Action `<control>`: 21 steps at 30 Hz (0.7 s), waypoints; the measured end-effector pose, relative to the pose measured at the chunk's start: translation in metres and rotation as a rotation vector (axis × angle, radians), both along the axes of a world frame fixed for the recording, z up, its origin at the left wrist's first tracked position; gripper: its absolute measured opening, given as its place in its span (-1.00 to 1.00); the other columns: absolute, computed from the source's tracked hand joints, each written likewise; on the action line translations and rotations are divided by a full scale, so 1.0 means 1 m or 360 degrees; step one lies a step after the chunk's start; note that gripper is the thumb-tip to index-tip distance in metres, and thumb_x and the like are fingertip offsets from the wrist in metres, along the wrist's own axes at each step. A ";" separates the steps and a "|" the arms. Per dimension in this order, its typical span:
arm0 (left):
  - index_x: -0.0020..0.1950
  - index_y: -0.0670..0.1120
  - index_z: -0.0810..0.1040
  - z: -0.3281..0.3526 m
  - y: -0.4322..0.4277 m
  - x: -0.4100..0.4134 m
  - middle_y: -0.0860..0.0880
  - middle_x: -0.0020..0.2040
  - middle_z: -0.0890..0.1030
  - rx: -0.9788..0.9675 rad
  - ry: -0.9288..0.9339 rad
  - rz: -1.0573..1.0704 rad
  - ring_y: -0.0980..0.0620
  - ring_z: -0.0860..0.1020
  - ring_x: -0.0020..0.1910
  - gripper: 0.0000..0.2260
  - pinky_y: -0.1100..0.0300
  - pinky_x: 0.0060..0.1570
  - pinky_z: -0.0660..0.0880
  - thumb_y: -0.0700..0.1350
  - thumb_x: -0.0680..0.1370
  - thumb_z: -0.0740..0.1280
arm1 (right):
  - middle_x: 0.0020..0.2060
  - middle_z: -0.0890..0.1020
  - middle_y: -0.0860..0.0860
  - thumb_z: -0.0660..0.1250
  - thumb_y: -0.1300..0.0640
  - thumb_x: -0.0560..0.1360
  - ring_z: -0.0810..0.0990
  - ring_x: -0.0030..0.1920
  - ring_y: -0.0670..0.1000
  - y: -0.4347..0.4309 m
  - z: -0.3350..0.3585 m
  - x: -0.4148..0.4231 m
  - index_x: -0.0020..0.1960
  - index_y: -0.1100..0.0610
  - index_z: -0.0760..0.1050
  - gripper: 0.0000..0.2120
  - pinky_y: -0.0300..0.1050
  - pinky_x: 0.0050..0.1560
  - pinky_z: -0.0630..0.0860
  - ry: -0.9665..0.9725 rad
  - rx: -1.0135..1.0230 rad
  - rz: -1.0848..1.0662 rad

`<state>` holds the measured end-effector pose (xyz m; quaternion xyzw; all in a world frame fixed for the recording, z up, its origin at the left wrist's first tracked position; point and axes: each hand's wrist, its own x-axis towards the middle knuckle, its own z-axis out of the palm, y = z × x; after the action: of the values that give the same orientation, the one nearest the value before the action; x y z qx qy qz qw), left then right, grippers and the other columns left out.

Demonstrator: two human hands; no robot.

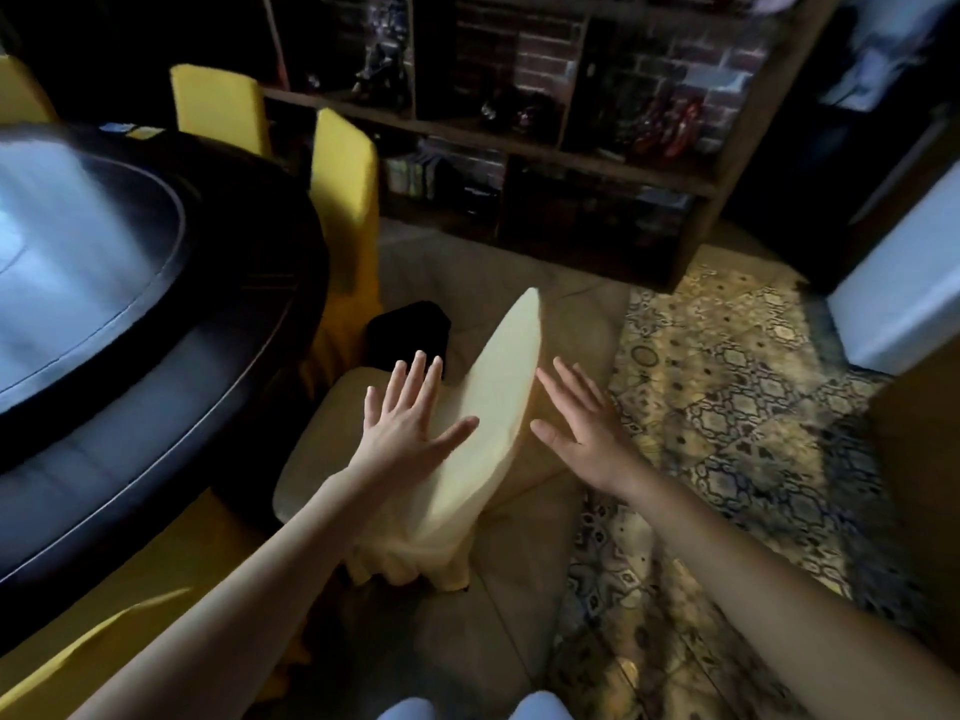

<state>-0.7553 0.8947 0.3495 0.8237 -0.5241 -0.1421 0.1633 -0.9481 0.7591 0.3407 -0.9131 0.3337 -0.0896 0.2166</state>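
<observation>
Left hand [410,423] fingers spread over chair cover [506,366]; right hand [576,423] spread, just beside.

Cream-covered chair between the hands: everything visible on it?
The cream-covered chair stands on the floor beside the dark round table. A pale, soft-looking fabric cover hides seat and backrest, hanging in folds at the near end. The left hand lies flat, fingers straight, on the cover by the backrest; the right hand is open beside the backrest, contact unclear.

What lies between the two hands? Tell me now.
In the head view, the cloth-covered chair back stands between the left hand and the right hand.
</observation>
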 end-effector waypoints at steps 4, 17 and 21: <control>0.51 0.11 -0.26 -0.008 -0.048 -0.019 0.13 0.47 -0.37 0.0012 -0.0046 -0.0043 0.13 -0.45 0.36 -0.19 -0.01 0.33 -0.44 0.45 0.39 -0.09 | 0.55 -0.11 -0.09 -0.15 -0.43 0.39 -0.20 0.53 -0.05 -0.038 -0.004 -0.033 0.54 -0.10 -0.05 -0.20 0.15 0.50 -0.14 -0.0011 -0.0001 -0.0085; 0.52 0.09 -0.24 -0.033 -0.164 -0.010 0.04 0.53 -0.30 0.0212 0.0007 0.0037 -0.01 -0.34 0.49 -0.18 -0.06 0.37 -0.40 0.41 0.35 -0.09 | 0.55 -0.14 -0.09 -0.16 -0.49 0.37 -0.22 0.53 -0.03 -0.152 -0.030 -0.012 0.54 -0.13 -0.09 -0.17 0.23 0.48 -0.10 0.0093 0.0086 0.0014; 0.52 0.08 -0.23 -0.037 -0.208 0.004 0.03 0.54 -0.29 0.0206 0.0093 0.0088 -0.02 -0.34 0.49 -0.18 -0.06 0.38 -0.39 0.40 0.35 -0.08 | 0.55 -0.16 -0.09 -0.07 -0.39 0.45 -0.23 0.53 -0.03 -0.200 -0.024 0.014 0.54 -0.12 -0.09 -0.26 0.21 0.49 -0.12 0.0201 0.0105 0.0100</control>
<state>-0.7509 0.6869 0.3125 0.8422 -0.4859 -0.1951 0.1287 -0.9337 0.5596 0.3167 -0.9193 0.3205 -0.0138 0.2279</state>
